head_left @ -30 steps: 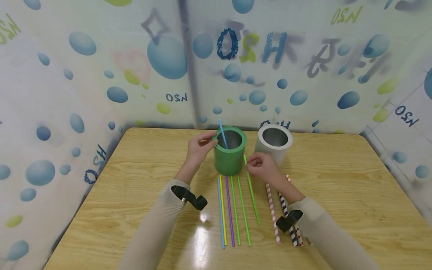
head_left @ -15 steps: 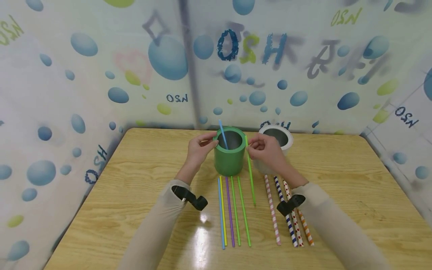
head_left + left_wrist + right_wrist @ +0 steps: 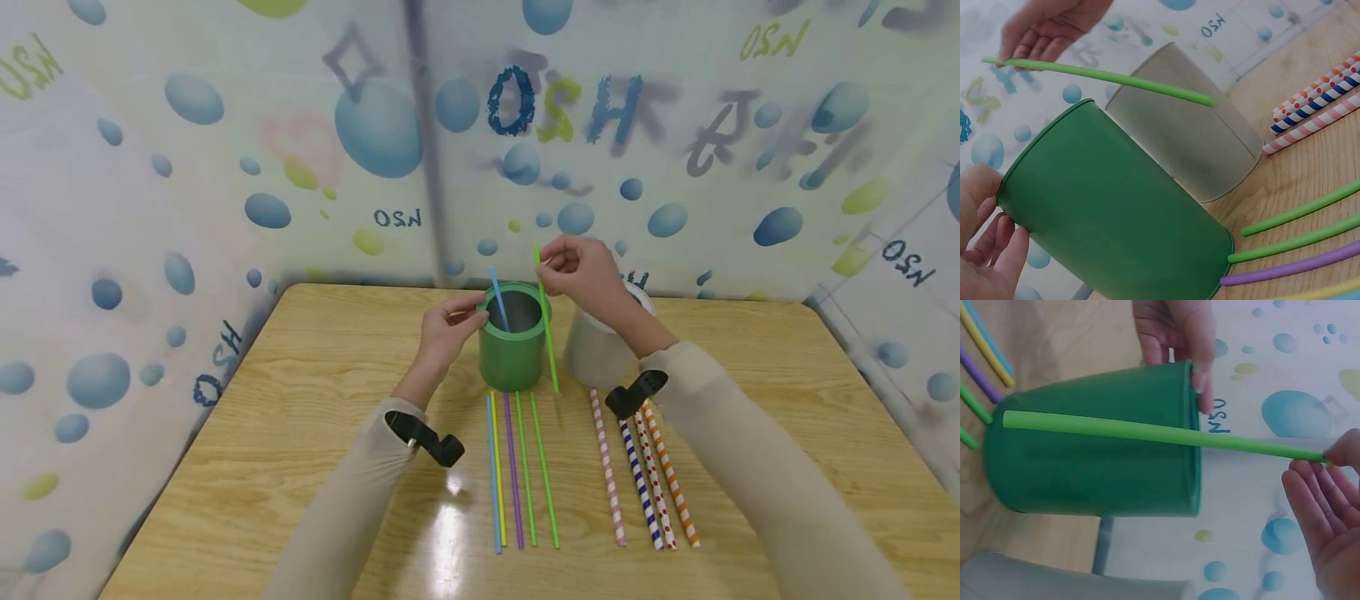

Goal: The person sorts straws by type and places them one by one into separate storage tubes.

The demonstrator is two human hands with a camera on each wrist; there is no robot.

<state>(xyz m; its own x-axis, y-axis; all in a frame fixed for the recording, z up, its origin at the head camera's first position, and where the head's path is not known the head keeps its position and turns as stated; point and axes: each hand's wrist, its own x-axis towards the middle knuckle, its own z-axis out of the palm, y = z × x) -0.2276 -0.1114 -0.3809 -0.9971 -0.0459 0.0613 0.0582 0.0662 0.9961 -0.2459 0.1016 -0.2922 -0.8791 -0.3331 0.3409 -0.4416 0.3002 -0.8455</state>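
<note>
My right hand (image 3: 581, 271) pinches a green straw (image 3: 548, 325) near its upper end, and the straw hangs almost upright beside the green can (image 3: 512, 360). In the right wrist view the length of this straw (image 3: 1104, 429) crosses in front of the can's side. My left hand (image 3: 444, 333) grips the can's rim at the left, thumb and fingers on either side of the edge, as the left wrist view shows up close. One blue straw (image 3: 498, 293) leans inside the can and sticks out above its rim.
A white can (image 3: 592, 354) stands to the right, partly behind my right forearm. Plain straws, including a purple straw (image 3: 513, 475), lie in front of the green can. Patterned paper straws, a pink striped straw (image 3: 608, 475) among them, lie further right. A printed curtain (image 3: 360, 167) backs the table.
My right hand has risen with the green straw, from low beside the green can to above its rim. The straw's lower end has come up off the table. My left hand stays on the rim.
</note>
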